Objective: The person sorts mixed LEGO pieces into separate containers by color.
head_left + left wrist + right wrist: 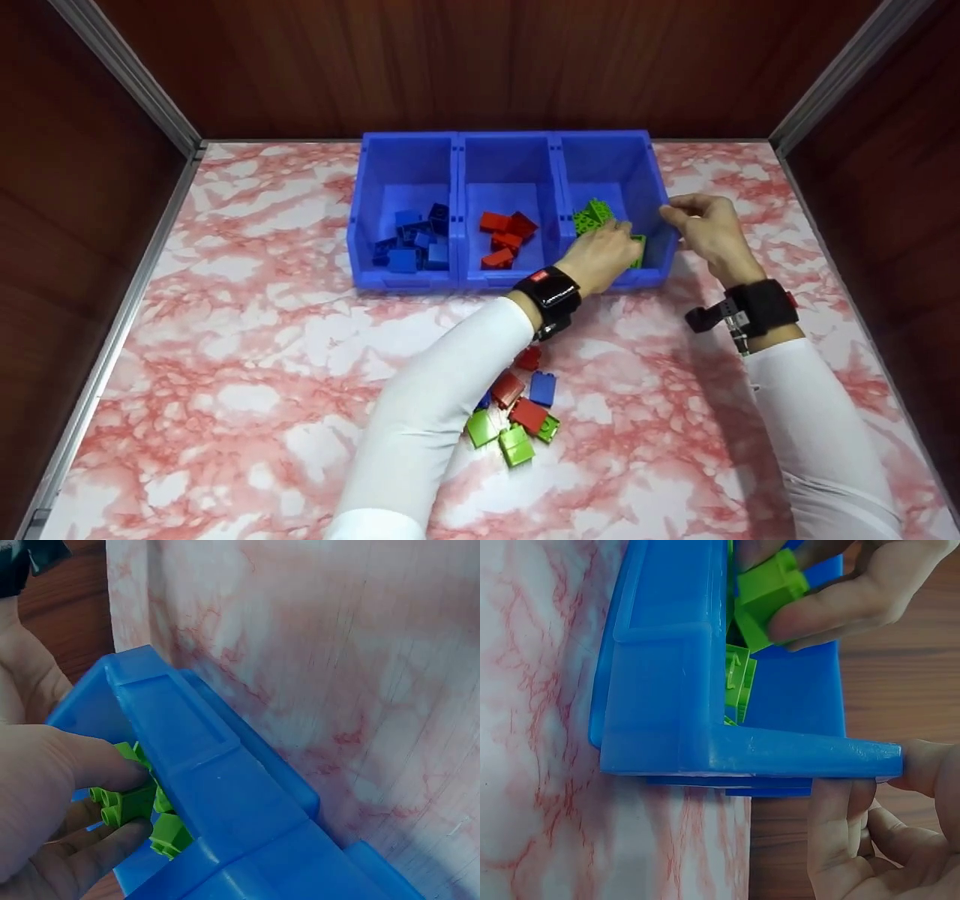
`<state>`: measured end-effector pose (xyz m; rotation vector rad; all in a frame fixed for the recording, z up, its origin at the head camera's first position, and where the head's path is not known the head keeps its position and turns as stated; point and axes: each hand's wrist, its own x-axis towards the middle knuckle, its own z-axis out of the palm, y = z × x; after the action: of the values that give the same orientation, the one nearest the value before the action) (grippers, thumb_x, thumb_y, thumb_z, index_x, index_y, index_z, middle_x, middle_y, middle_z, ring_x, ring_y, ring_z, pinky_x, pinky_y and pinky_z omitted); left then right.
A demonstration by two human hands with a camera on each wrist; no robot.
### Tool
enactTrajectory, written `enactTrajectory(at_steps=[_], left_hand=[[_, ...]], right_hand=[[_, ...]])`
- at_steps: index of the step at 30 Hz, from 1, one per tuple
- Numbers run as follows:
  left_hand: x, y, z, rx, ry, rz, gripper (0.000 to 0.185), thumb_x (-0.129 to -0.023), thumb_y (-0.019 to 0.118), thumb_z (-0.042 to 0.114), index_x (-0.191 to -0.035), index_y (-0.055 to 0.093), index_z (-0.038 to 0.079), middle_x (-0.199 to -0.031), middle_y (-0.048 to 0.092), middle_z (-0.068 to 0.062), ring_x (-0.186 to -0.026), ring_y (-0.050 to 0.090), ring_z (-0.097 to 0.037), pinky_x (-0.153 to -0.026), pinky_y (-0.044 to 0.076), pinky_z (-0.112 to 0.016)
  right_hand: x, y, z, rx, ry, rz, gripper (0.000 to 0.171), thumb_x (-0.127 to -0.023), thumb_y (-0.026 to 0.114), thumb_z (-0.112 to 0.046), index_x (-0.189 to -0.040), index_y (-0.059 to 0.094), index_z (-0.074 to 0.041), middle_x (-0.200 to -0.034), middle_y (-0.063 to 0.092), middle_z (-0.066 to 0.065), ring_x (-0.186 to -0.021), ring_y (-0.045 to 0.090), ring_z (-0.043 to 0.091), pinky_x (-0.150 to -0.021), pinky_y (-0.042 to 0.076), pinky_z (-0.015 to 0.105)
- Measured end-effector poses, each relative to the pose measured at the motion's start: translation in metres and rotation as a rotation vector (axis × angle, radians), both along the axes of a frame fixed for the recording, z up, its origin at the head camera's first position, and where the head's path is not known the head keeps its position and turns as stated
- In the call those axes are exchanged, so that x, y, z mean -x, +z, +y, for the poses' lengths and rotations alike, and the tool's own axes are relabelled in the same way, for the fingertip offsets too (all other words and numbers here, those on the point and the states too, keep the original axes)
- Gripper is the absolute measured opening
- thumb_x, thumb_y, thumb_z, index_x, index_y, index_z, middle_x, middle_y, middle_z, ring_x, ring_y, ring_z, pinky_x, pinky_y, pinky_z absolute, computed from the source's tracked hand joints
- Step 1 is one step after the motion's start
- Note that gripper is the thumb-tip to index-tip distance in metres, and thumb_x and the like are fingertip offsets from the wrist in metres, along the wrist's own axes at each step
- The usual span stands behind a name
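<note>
My left hand [604, 253] reaches into the right compartment of a blue three-part bin [409, 283]. In the left wrist view its thumb and fingers pinch a green toy brick [133, 804], which the right wrist view shows above other green bricks [739, 679]. My right hand [712, 231] holds the bin's right side wall [802, 754] between thumb and fingers, near the top edge. Green bricks [592, 215] lie in that compartment, partly hidden behind the left hand. Red bricks [506, 241] fill part of the middle compartment, and blue bricks [409, 244] the left one.
On the marbled table [247, 360], in front of the bin, lies a loose pile with red bricks [528, 415], a blue brick [542, 389] and green bricks [516, 445]. My left forearm covers part of it. Dark wood panels [480, 67] enclose the back and sides.
</note>
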<state>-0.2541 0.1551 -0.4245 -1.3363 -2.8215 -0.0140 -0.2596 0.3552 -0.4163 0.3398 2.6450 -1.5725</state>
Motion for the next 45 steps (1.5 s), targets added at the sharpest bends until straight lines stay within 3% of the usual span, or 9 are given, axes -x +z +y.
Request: enactTrajectory(at_steps=[4,8,12,16,19,23,32,39,45], left_hand=[[0.0,-0.003,-0.002,0.02,-0.002,0.013,0.027,-0.1,0.062,0.003,-0.124,0.072,0.012,-0.132,0.07,-0.011,-0.121,0.067,-0.027,-0.09,0.066,-0.032],[-0.002,0.0,-0.009,0.014,-0.01,0.004,0.032,-0.103,0.059,0.004,-0.132,0.069,0.013,-0.143,0.066,-0.014,-0.132,0.064,-0.031,-0.101,0.063,-0.036],[-0.005,0.012,-0.027,-0.003,-0.034,-0.06,0.04,-0.104,0.06,0.009,-0.144,0.062,0.014,-0.153,0.058,-0.016,-0.143,0.056,-0.031,-0.12,0.05,-0.038],[-0.004,0.031,-0.065,-0.121,-0.015,-0.174,0.04,-0.101,0.066,0.016,-0.141,0.063,0.012,-0.143,0.064,-0.01,-0.132,0.06,-0.024,-0.116,0.051,-0.034],[0.002,0.045,-0.105,-0.235,0.052,-0.23,0.041,-0.102,0.066,0.02,-0.141,0.063,0.012,-0.141,0.066,-0.007,-0.131,0.061,-0.023,-0.116,0.05,-0.034],[0.013,0.053,-0.166,-0.335,0.176,-0.21,0.043,-0.104,0.065,0.027,-0.144,0.061,0.01,-0.145,0.065,-0.011,-0.136,0.059,-0.028,-0.121,0.047,-0.04],[0.011,0.048,-0.279,-0.369,0.511,-0.108,0.05,-0.1,0.068,0.027,-0.139,0.061,-0.003,-0.139,0.063,-0.027,-0.132,0.057,-0.044,-0.115,0.048,-0.057],[0.006,0.03,-0.324,-0.425,0.73,-0.104,0.061,-0.098,0.07,0.02,-0.144,0.05,-0.013,-0.144,0.056,-0.037,-0.132,0.054,-0.053,-0.115,0.047,-0.06],[0.002,0.02,-0.332,-0.607,0.793,-0.186,0.044,-0.1,0.066,0.014,-0.134,0.061,-0.012,-0.123,0.069,-0.034,-0.115,0.066,-0.049,-0.103,0.055,-0.057]], right_hand=[[-0.001,0.0,-0.002,0.007,0.0,0.003,0.043,-0.105,0.062,-0.027,-0.136,0.061,0.003,-0.094,0.063,-0.014,-0.076,0.067,-0.004,-0.064,0.061,0.017],[-0.002,-0.001,-0.004,0.01,-0.005,0.019,0.042,-0.105,0.063,-0.026,-0.135,0.062,0.004,-0.094,0.063,-0.013,-0.075,0.067,-0.005,-0.063,0.061,0.017],[-0.003,-0.001,-0.005,0.016,0.002,0.028,0.043,-0.105,0.063,-0.025,-0.134,0.062,0.006,-0.093,0.063,-0.013,-0.073,0.068,-0.004,-0.062,0.061,0.018],[-0.003,0.0,-0.005,-0.002,0.005,0.011,0.045,-0.105,0.063,-0.027,-0.137,0.061,0.005,-0.096,0.062,-0.012,-0.075,0.068,-0.004,-0.064,0.062,0.018],[-0.003,0.002,-0.004,-0.024,0.002,-0.009,0.048,-0.105,0.063,-0.03,-0.139,0.06,0.003,-0.101,0.061,-0.01,-0.078,0.067,-0.004,-0.067,0.061,0.017],[-0.004,0.002,-0.002,-0.044,-0.003,-0.017,0.049,-0.106,0.062,-0.031,-0.141,0.06,0.003,-0.105,0.061,-0.007,-0.078,0.066,-0.005,-0.068,0.061,0.016],[-0.004,0.0,0.001,-0.052,0.016,0.01,0.048,-0.107,0.06,-0.027,-0.141,0.059,0.006,-0.108,0.06,-0.003,-0.077,0.067,-0.006,-0.066,0.061,0.016],[-0.008,0.002,-0.005,-0.115,-0.009,0.076,0.046,-0.105,0.062,-0.029,-0.137,0.064,0.004,-0.104,0.06,-0.003,-0.074,0.064,-0.006,-0.064,0.059,0.015],[-0.02,0.004,-0.025,-0.293,-0.152,0.367,0.034,-0.098,0.07,-0.022,-0.127,0.073,-0.005,-0.104,0.071,0.005,-0.077,0.057,-0.003,-0.069,0.045,0.012]])
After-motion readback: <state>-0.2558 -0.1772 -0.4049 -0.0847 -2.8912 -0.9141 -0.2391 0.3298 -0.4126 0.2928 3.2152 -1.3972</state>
